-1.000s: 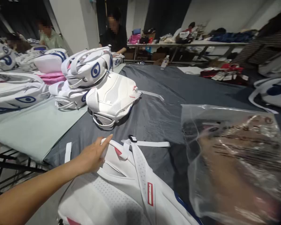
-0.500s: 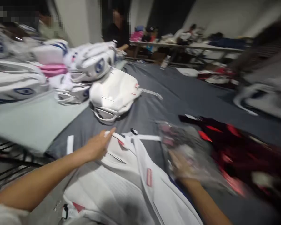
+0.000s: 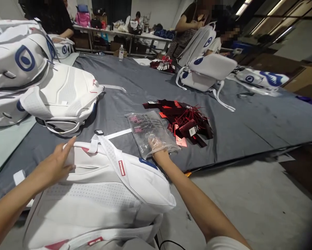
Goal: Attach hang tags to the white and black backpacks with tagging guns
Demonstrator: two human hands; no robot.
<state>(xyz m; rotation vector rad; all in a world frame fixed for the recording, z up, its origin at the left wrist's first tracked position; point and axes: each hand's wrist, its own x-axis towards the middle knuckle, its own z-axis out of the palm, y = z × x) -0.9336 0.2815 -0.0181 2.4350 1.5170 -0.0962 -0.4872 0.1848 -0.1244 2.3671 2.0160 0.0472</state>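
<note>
A white backpack [image 3: 90, 198] with red labels lies in front of me, its strap and webbing reaching over the table edge. My left hand [image 3: 55, 165] rests at its upper left corner, thumb and fingers apart. My right hand [image 3: 157, 146] is inside a clear plastic bag [image 3: 146, 130] lying on the table. Through the plastic its fingers are blurred, so their grip cannot be made out. Pink items show at the bag's far left end. Just right of the bag lies a heap of dark red hang tags [image 3: 189, 125] with red strings.
White backpacks [image 3: 23, 59] are piled at the left, and another backpack [image 3: 67, 90] lies beside them. More backpacks stand farther right [image 3: 208, 73] on the grey-covered table [image 3: 124, 83]. A water bottle [image 3: 121, 52] stands toward the back. Other people work across the table.
The view has swung right, showing more table and floor there. My right hand still reaches into the plastic bag. My left hand stays at the backpack's corner, fingers now more spread.
</note>
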